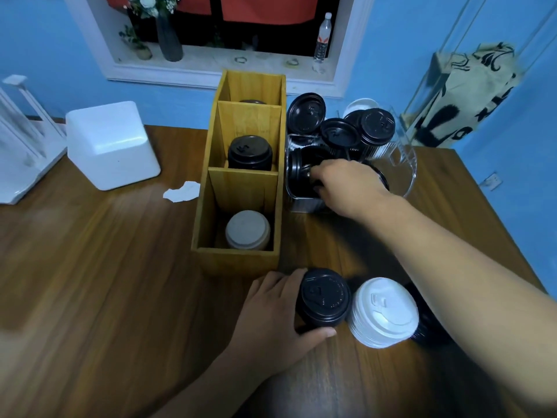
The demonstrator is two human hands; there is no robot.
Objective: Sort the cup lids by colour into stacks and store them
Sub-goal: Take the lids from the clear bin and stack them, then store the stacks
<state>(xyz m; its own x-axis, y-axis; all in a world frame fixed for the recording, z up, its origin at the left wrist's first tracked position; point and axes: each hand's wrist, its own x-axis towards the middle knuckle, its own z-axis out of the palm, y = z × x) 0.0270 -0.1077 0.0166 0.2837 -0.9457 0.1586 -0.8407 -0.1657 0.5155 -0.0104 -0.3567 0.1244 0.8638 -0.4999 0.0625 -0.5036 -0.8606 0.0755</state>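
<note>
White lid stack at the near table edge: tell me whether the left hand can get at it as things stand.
Probably not directly. The left hand grips the black lid stack, which stands between it and the white lid stack. It would have to let go and reach over.

So the left hand (271,315) sits low and close in, thumb hooked round the near side of a short stack of black plastic cup lids (324,300), fingers wrapped round its left side. The bare right arm is stretched way out. The right hand (346,188) is palm-down with fingers curled downward, and the tips are hidden, so I can't tell if it's got anything.
</note>
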